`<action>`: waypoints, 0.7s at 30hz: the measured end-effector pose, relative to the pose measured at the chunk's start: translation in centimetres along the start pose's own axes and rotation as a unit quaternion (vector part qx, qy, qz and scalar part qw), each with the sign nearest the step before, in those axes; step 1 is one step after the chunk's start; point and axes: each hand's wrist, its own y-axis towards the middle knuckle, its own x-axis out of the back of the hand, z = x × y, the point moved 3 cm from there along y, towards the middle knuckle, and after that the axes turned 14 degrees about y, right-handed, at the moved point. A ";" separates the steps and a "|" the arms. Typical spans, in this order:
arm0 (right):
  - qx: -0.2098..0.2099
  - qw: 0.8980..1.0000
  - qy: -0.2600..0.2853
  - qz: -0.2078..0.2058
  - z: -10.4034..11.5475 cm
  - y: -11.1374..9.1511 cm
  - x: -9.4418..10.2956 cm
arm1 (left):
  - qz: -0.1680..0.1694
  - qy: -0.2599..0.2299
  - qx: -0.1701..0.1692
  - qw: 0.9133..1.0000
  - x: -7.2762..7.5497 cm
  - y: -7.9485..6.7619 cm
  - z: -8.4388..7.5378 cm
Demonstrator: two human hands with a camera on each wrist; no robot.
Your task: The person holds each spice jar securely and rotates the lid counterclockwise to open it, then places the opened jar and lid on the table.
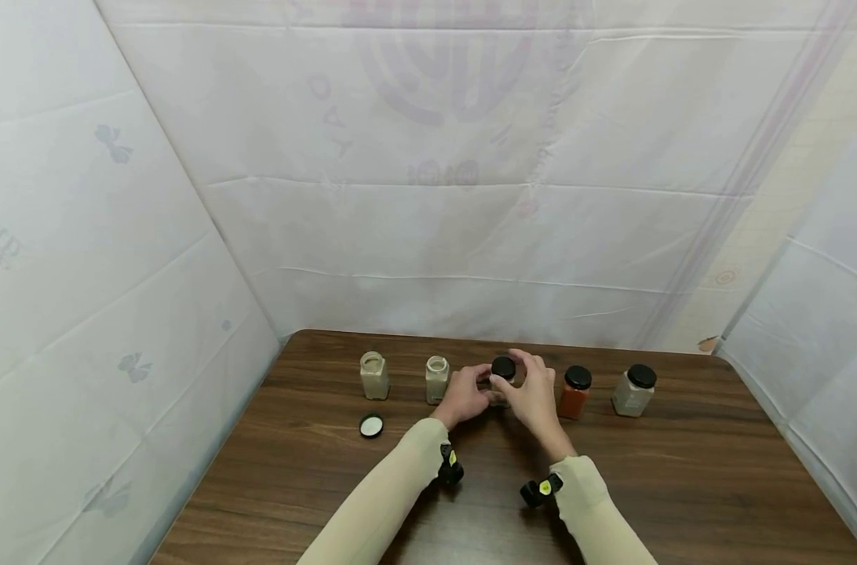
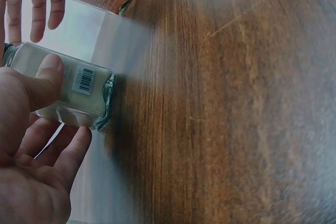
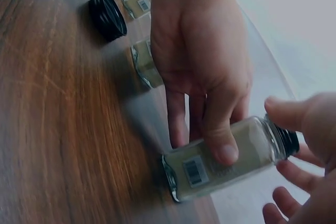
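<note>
A square glass jar (image 3: 247, 142) of pale powder, with a barcode label, stands between both hands near the table's middle. My left hand (image 1: 465, 396) grips its body, thumb on one side and fingers on the other. At the top, my right hand (image 1: 534, 392) pinches the black lid (image 1: 503, 367) between thumb and forefinger, while its other fingers spread free. To the left are two jars without lids, a nearer pale jar (image 1: 437, 380) and a farther one (image 1: 374, 377). Right of my right hand stands a black-lidded jar (image 1: 574, 400) of orange-red powder.
Another black-lidded jar (image 1: 633, 392) of pale contents is farthest right. A loose black lid (image 1: 371, 425) lies with its white inside up at the left; the right wrist view shows two loose lids. White sheeting (image 1: 428, 235) hangs behind the brown wooden table (image 1: 711, 471).
</note>
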 end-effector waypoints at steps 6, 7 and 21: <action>-0.007 0.999 0.003 -0.036 0.4 -0.2 0.0 | 0.007 -0.010 0.010 1.000 -0.1 -0.2 0.0; -0.005 0.999 0.004 -0.035 0.5 -0.2 0.0 | 0.008 -0.013 0.011 1.000 -0.1 -0.2 0.0; 0.018 0.998 -0.002 0.058 0.4 0.0 0.0 | 0.007 -0.026 0.012 1.000 0.0 -0.2 -0.2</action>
